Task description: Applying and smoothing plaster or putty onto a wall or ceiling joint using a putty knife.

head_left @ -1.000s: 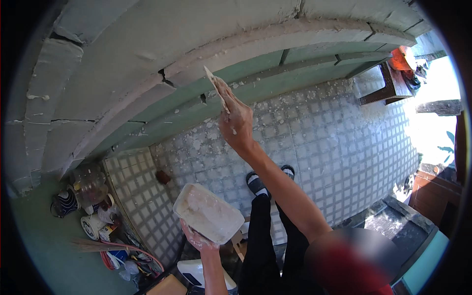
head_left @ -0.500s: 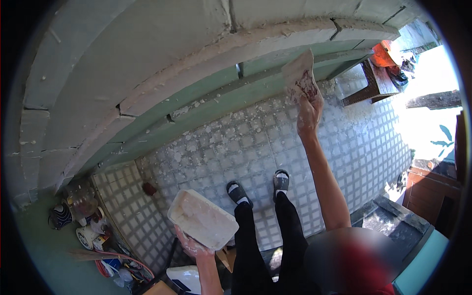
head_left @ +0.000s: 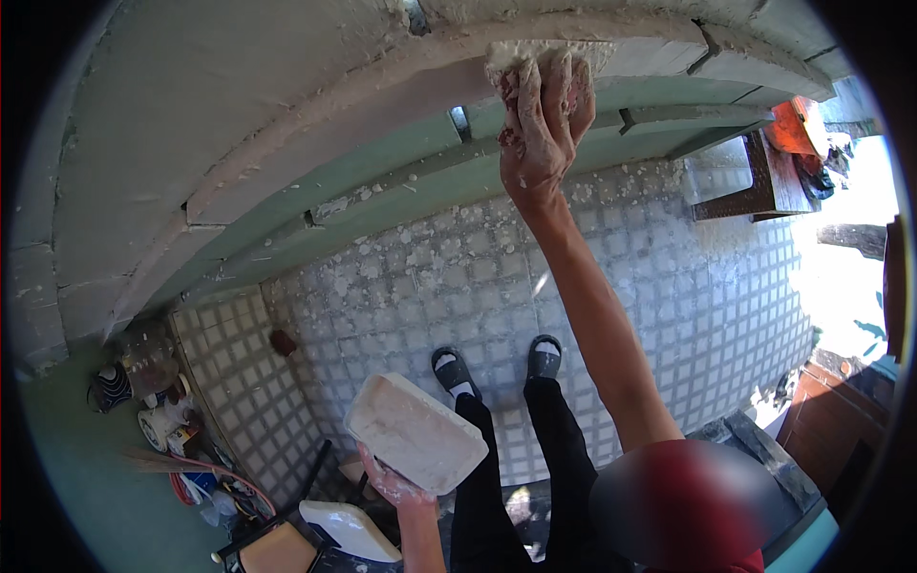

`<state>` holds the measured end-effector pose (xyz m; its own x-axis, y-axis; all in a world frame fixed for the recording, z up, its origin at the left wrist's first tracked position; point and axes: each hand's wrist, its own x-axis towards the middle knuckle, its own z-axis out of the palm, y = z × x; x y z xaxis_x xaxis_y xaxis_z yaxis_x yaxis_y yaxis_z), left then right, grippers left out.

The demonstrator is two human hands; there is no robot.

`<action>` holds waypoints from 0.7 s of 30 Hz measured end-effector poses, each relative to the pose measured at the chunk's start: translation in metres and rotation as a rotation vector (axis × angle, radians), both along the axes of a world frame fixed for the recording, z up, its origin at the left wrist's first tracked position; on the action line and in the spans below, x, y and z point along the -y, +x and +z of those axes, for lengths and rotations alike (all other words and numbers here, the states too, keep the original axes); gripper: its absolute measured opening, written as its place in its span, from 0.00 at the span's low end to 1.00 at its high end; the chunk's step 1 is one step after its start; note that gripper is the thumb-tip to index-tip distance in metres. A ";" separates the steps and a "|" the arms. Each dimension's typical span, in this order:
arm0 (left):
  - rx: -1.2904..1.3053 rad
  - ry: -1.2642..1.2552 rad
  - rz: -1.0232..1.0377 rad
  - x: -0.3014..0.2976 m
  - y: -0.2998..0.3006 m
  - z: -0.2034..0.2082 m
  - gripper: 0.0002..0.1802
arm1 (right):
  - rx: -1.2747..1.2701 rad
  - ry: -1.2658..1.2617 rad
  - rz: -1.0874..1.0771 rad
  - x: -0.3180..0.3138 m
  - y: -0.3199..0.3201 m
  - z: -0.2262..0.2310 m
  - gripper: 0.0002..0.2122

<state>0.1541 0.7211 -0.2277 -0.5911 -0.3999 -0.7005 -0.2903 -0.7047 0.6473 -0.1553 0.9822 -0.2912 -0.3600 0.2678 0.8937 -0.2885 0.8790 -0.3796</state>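
Note:
My right hand point(head_left: 537, 158) reaches up to the ledge on the wall. Its fingers press a flat plastering spreader point(head_left: 506, 59), caked with pale filler, against the pinkish ledge band point(head_left: 382, 105). The spreader's far edge touches the band, and the fingers partly cover its face. Low in front of me, my left hand point(head_left: 394, 485) supports a white rectangular tub point(head_left: 355, 411) from its near left side. Whitish residue coats the inside of the tub, and some of the left fingers are hidden beneath it.
Splattered floor tiles point(head_left: 401, 296) stretch below the wall. At the far right stand a wooden table point(head_left: 778, 177) and an orange bag point(head_left: 795, 129). Bottles and clutter point(head_left: 172, 411) line the left, with a chair point(head_left: 277, 549) near my left forearm. A dark bench point(head_left: 755, 444) sits at lower right.
My right hand has moved left and up with the spreader, from mid-air onto the ledge band. The tub in my left hand has shifted slightly right in the picture.

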 end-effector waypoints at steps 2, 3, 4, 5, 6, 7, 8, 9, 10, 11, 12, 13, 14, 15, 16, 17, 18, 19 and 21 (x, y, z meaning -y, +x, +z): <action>-0.008 0.032 0.002 0.006 0.002 -0.002 0.37 | -0.001 0.020 -0.032 -0.003 -0.005 -0.005 0.18; -0.023 0.069 0.000 0.007 0.000 -0.002 0.35 | 0.002 0.020 -0.030 -0.005 -0.005 -0.008 0.18; -0.020 0.070 0.001 0.006 -0.002 -0.001 0.35 | 0.024 0.041 -0.031 -0.007 -0.005 -0.011 0.18; -0.007 0.048 0.006 0.005 -0.004 0.000 0.35 | 0.045 0.063 -0.032 -0.010 -0.005 -0.013 0.18; 0.004 0.024 0.011 0.004 -0.007 0.001 0.36 | 0.046 0.063 -0.032 -0.011 -0.005 -0.014 0.18; 0.005 0.024 0.011 0.004 -0.009 0.000 0.36 | 0.053 0.075 -0.031 -0.012 -0.004 -0.015 0.18; -0.003 0.038 0.006 0.004 -0.010 -0.001 0.36 | 0.060 0.086 -0.031 -0.013 -0.003 -0.016 0.18; -0.009 0.050 0.001 0.004 -0.010 -0.002 0.36 | 0.063 0.086 -0.031 -0.013 -0.001 -0.018 0.18; -0.006 0.050 0.000 0.004 -0.010 -0.002 0.36 | 0.106 0.072 -0.023 -0.012 0.002 -0.020 0.18; 0.002 0.028 -0.007 0.004 -0.011 -0.001 0.37 | 0.149 0.056 -0.016 -0.011 0.004 -0.022 0.18; 0.010 0.008 -0.015 0.003 -0.011 -0.001 0.37 | 0.152 0.056 -0.017 -0.013 0.005 -0.022 0.18; 0.013 0.007 -0.016 0.005 -0.010 -0.001 0.37 | 0.148 0.054 -0.014 -0.015 0.004 -0.021 0.18; 0.002 0.011 -0.022 0.008 -0.009 -0.003 0.37 | 0.143 0.052 -0.011 -0.017 0.005 -0.020 0.18; -0.010 0.014 -0.029 0.009 -0.008 -0.003 0.37 | 0.146 0.052 -0.011 -0.017 0.007 -0.021 0.18; -0.008 0.015 -0.029 0.009 -0.008 -0.001 0.37 | 0.178 0.042 0.001 -0.017 0.009 -0.021 0.18; -0.004 -0.008 -0.029 0.008 -0.008 0.001 0.37 | 0.209 0.033 0.014 -0.017 0.012 -0.022 0.18; -0.004 -0.032 -0.030 0.008 -0.009 0.003 0.37 | 0.205 0.033 0.012 -0.019 0.016 -0.025 0.18; -0.009 -0.030 -0.031 0.009 -0.008 0.003 0.37 | 0.253 0.055 0.024 -0.021 0.023 -0.028 0.18; 0.006 -0.011 0.005 0.013 -0.005 0.004 0.37 | 0.298 0.076 0.034 -0.026 0.035 -0.028 0.18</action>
